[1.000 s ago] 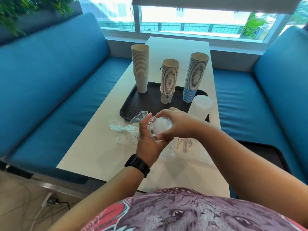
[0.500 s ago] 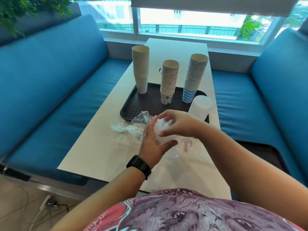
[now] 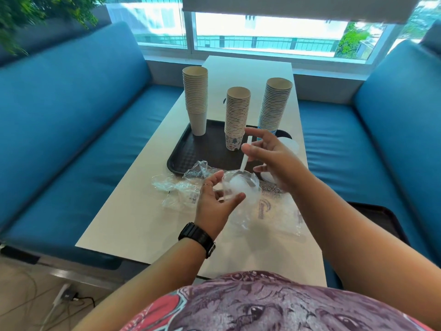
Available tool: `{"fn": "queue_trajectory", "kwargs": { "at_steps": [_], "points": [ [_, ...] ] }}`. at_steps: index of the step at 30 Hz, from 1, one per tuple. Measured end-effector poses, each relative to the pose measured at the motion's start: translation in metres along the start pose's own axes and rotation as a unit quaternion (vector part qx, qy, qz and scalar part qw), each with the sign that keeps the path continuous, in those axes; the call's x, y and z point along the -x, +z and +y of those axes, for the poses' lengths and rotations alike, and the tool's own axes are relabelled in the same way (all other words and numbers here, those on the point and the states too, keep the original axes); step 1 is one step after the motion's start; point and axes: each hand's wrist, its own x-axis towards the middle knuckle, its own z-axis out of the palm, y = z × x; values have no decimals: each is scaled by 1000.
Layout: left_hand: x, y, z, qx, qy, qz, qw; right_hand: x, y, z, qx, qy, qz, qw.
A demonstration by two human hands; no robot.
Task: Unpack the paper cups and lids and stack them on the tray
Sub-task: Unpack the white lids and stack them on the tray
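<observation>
Translucent plastic lids (image 3: 241, 187) in their clear wrapper are sitting in my left hand (image 3: 216, 201), which is cupping them just near of the black tray (image 3: 191, 149). My right hand (image 3: 269, 156) is pinching one white lid (image 3: 246, 154) edge-on above them, nearer the lid stack (image 3: 287, 144) at the tray's right.

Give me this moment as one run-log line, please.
left hand: grips wrapped lids | right hand: pinches white strip | tray: three cup stacks
</observation>
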Motion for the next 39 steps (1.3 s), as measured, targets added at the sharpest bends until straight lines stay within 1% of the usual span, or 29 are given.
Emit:
{"fn": "queue_trajectory", "kwargs": {
  "at_steps": [3, 5, 8, 10, 12, 14, 17, 19, 22, 27, 34, 39],
  "points": [
    [-3, 4, -3, -3, -18, 18, 1000, -2, -6, 15, -59, 55, 19, 997],
    [-5, 6, -6, 9, -45, 24, 999, 0, -8, 26, -89, 74, 32, 993],
    [-8, 4, -13, 47, -92, 48, 993, 1, -14, 36, -117, 72, 53, 989],
    [-10, 4, -16, 82, -122, 73, 986, -1, -20, 39, -118, 48, 81, 989],
    [-13, 5, -20, 109, -147, 87, 979, -6, -29, 40, -78, 14, 128, 989],
    [-16, 7, -21, 137, -164, 90, 973, -9, -39, 40, -5, -19, 179, 984],
    [-18, 12, -16, 190, -180, 89, 961, -17, -57, 42, 108, -64, 245, 961],
    [-19, 17, -11, 218, -175, 78, 957, -23, -69, 47, 177, -78, 270, 943],
    [-21, 22, -5, 240, -170, 68, 953, -31, -83, 58, 233, -62, 268, 933],
    [-25, 27, 2, 258, -160, 69, 950, -35, -91, 75, 260, -38, 241, 934],
    [-28, 30, 2, 256, -161, 76, 950, -41, -88, 81, 279, -41, 206, 937],
    [-29, 31, 4, 260, -159, 72, 950, -44, -85, 79, 327, -23, 195, 924]
  ]
}}
